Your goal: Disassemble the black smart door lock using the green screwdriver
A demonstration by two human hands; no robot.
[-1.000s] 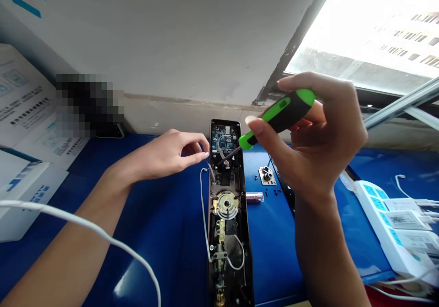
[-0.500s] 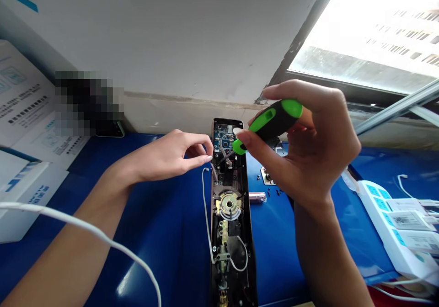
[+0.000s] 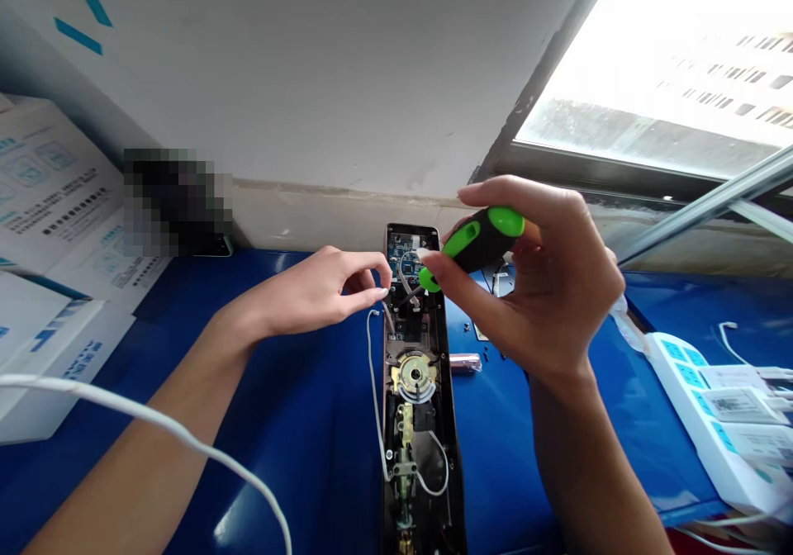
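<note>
Table (image 3: 322,423) flanks the case (image 3: 441,406); left hand (image 3: 325,286) pinches a wire (image 3: 388,317) at its left edge, right hand (image 3: 548,286) curls round a screwdriver (image 3: 480,245) above.

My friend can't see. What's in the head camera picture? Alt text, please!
A right hand points a green-and-black screwdriver into a long, dark, open casing on a glossy blue table. The left hand pinches a thin greyish wire at the casing's edge.
</note>
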